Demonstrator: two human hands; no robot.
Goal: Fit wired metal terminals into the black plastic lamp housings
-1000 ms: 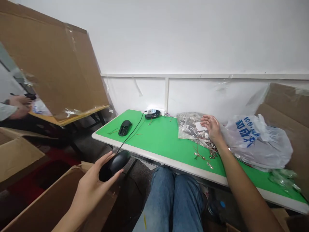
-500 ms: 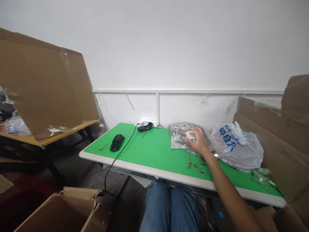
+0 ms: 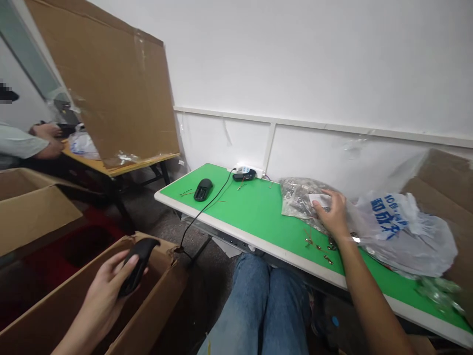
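The left hand (image 3: 107, 283) grips a black mouse (image 3: 142, 260) slanting up-right, lower left; the right hand (image 3: 334, 217), hold unclear, meets a clear bag (image 3: 295, 195).

The bare left hand (image 3: 109, 282) has reappeared, holding a curved black plastic mouse (image 3: 143, 254) over the brown cardboard box (image 3: 158, 296).

I'm getting soft, even light on the wall (image 3: 314, 59), v. dim floor (image 3: 201, 286) by the table (image 3: 254, 217). Glare on tape (image 3: 127, 158) at L. Wide-angle stretch @ edges; clear plastic (image 3: 439, 293) lower R blurry; pixelated patch (image 3: 6, 92) far L.
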